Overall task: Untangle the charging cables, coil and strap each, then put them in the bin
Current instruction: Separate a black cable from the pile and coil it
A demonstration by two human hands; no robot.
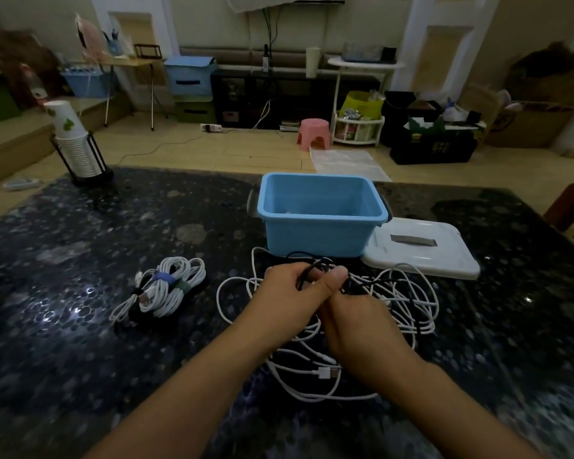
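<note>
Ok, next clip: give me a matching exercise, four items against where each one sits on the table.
Items:
1. blue bin
2. white lid
3. strapped white coils
4. paper cup stack

Places:
A. far left corner
B. right of the bin
C. left of the hands
D. behind the loose cables

Pairs: 1-D, 2-B, 3-C, 4-A

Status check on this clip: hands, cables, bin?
Left hand and right hand both pinching a black cable above the white tangle. Strapped bundles beside it. Blue bin open, unobstructed.
</note>
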